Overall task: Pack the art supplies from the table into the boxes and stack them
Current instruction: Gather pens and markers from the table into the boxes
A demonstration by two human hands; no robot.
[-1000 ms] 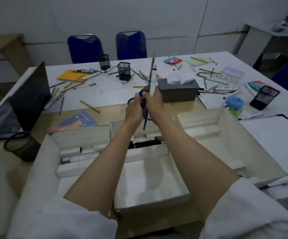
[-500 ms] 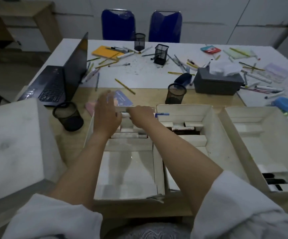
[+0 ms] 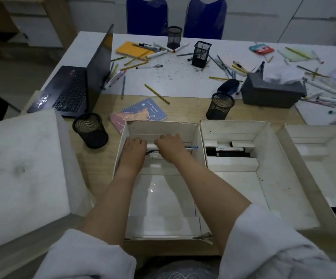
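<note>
A blue pen [image 3: 191, 147] lies across the far slot of the left white box [image 3: 195, 137], long axis left to right, its tip poking out right of the right hand [image 3: 169, 147]. That hand seems to grip it, knuckles up. Just left, the left hand [image 3: 135, 148] touches a white marker [image 3: 152, 147]; its grasp is unclear.

This looks like an office or meeting room. A long white and wood tabletop [image 3: 183, 81] carries an open laptop [image 3: 78, 87], mesh pen cups [image 3: 201, 54], a spiral notebook [image 3: 141, 114] and a grey tissue box [image 3: 271, 93]. Two blue padded chairs [image 3: 147, 15] stand at the far edge before plain pale panelled walls [image 3: 283, 17].
</note>
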